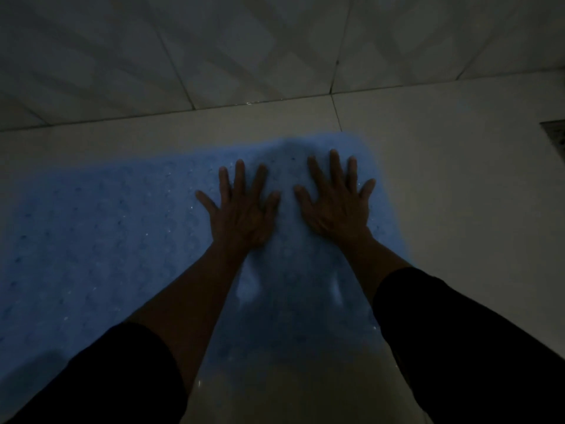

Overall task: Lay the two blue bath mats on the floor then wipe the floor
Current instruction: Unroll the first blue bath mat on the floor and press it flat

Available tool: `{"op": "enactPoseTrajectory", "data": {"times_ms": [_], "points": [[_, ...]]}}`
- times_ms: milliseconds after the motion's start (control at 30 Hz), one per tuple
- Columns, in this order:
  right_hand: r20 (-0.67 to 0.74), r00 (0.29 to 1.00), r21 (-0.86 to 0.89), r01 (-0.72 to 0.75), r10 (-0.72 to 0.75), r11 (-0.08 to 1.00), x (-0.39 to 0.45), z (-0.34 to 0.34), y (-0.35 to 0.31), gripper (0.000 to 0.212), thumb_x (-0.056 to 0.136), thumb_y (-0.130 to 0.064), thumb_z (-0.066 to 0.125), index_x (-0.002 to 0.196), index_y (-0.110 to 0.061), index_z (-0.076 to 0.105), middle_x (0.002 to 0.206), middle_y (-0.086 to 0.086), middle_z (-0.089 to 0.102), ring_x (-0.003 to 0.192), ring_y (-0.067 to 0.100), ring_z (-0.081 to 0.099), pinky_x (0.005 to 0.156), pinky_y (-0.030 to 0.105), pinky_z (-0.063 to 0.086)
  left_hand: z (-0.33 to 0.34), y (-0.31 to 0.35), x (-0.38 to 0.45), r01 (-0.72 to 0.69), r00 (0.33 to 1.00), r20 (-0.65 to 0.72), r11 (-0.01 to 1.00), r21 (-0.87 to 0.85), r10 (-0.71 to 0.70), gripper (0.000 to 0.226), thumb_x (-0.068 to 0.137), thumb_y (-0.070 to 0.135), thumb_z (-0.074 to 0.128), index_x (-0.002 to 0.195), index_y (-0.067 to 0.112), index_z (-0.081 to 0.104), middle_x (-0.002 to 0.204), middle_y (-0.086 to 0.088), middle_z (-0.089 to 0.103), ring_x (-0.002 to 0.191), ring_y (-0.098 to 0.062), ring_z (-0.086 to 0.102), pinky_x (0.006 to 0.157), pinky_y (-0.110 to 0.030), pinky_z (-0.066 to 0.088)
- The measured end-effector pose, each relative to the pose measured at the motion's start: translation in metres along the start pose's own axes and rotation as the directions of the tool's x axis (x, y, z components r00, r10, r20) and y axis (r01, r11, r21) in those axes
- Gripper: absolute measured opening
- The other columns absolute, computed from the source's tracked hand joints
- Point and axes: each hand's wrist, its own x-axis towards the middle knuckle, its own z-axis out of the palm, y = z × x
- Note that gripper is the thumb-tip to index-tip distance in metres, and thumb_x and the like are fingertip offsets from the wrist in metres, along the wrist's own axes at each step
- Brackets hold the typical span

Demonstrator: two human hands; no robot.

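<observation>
Both sleeves [91, 377], dark and pushed up to about the elbow, fill the bottom corners closest to me, and my bare forearms reach forward from them. At the end of them, my left hand [241, 209] and right hand [336, 203] lie palm down on the mat [107, 240], side by side but apart. On each, the fingers are straight and spread wide, gripping nothing, just pressing flat on the blue surface.

That mat lies flat on the floor [458, 194], running from the left edge of my view across to just past my right hand. Its far edge sits near the foot of the wall [244, 50], with a strip of pale tile between them. My hands rest toward its far right end. Its surface shows a bumpy, dotted texture with small bright glints, though the light is dim and I cannot tell the pattern exactly. Only one mat is in my view.

Pale tiles with thin dark joints cover the floor to the right of the mat. Large light tiles with faint diagonal bands make up the wall. At the right edge, a dark squarish patch [555, 133] is set in the floor; I cannot tell what it is.
</observation>
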Motion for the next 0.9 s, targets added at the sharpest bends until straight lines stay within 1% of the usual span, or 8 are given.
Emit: {"op": "enactPoseTrajectory", "data": {"times_ms": [100,167,267,400,567,700,833,900], "points": [[-0.024,1.0,-0.045,-0.013,0.011,0.999,0.008,0.012,0.005,0.071,0.088,-0.076,0.011,0.15,-0.048,-0.009,0.163,-0.008,-0.012,0.148,0.027,-0.02,0.112,0.066,-0.007,0.009,-0.004,0.01,0.031,0.999,-0.024,0.997,0.065,-0.03,0.064,0.095,0.071,0.006,0.152,0.05,-0.014,0.166,0.006,-0.017,0.151,-0.027,-0.022,0.108,-0.076,-0.009],[-0.032,0.999,-0.047,-0.029,0.027,0.998,0.009,0.014,0.003,0.071,0.087,-0.078,0.008,0.15,-0.048,-0.009,0.163,-0.009,-0.011,0.148,0.025,-0.02,0.112,0.065,-0.008,0.011,-0.003,0.01,0.043,0.998,-0.043,0.997,0.068,-0.04,0.065,0.093,0.073,0.004,0.152,0.05,-0.013,0.166,0.006,-0.016,0.151,-0.027,-0.022,0.108,-0.076,-0.008],[-0.052,0.998,-0.04,-0.041,0.039,0.998,0.006,0.013,0.002,0.07,0.089,-0.077,0.012,0.151,-0.048,-0.004,0.163,-0.01,-0.009,0.149,0.024,-0.017,0.113,0.065,-0.004,0.009,-0.004,0.008,0.025,0.997,-0.074,0.998,0.051,-0.021,0.066,0.094,0.073,0.009,0.154,0.049,-0.008,0.167,0.005,-0.012,0.152,-0.03,-0.018,0.108,-0.077,-0.003],[-0.107,0.994,-0.024,-0.021,0.019,0.999,0.007,0.013,0.002,0.069,0.092,-0.073,0.022,0.152,-0.046,0.004,0.164,-0.008,-0.003,0.15,0.026,-0.009,0.113,0.067,0.004,0.013,-0.004,0.006,-0.013,0.983,-0.179,0.994,0.109,0.033,0.066,0.097,0.07,0.021,0.156,0.044,0.009,0.167,-0.001,0.004,0.153,-0.034,-0.002,0.108,-0.077,0.006],[-0.226,0.974,-0.119,0.004,-0.031,0.993,0.007,0.02,0.003,0.073,0.091,-0.07,0.031,0.154,-0.037,0.016,0.163,0.001,0.013,0.151,0.03,0.005,0.112,0.064,0.013,0.015,-0.007,0.014,0.008,0.99,-0.139,0.997,0.082,0.004,0.068,0.095,0.071,0.021,0.156,0.047,0.003,0.168,0.001,0.0,0.153,-0.034,-0.003,0.107,-0.079,0.004],[-0.182,0.983,-0.125,-0.005,-0.018,0.992,0.009,0.018,0.003,0.074,0.089,-0.072,0.028,0.154,-0.04,0.012,0.164,0.001,0.011,0.151,0.03,0.003,0.112,0.065,0.012,0.011,-0.005,0.01,0.014,0.992,-0.125,0.996,0.088,-0.003,0.068,0.095,0.071,0.023,0.156,0.047,0.004,0.168,0.002,-0.002,0.153,-0.033,-0.005,0.108,-0.078,0.005],[-0.2,0.98,-0.131,-0.014,-0.013,0.991,0.008,0.017,0.001,0.072,0.09,-0.071,0.031,0.154,-0.04,0.015,0.164,0.001,0.012,0.151,0.029,0.004,0.112,0.064,0.013,0.012,-0.004,0.014,0.036,0.993,-0.118,0.997,0.075,-0.027,0.068,0.094,0.073,0.02,0.155,0.049,0.0,0.168,0.004,-0.004,0.153,-0.032,-0.007,0.108,-0.078,0.004],[-0.181,0.984,-0.125,-0.029,0.006,0.992,0.009,0.014,-0.001,0.071,0.091,-0.071,0.029,0.154,-0.041,0.012,0.164,0.0,0.01,0.151,0.028,0.002,0.113,0.064,0.011,0.011,-0.003,0.013,0.026,0.992,-0.121,0.998,0.062,-0.019,0.068,0.094,0.073,0.018,0.155,0.049,0.001,0.168,0.004,-0.005,0.153,-0.031,-0.008,0.108,-0.078,0.003]]}}
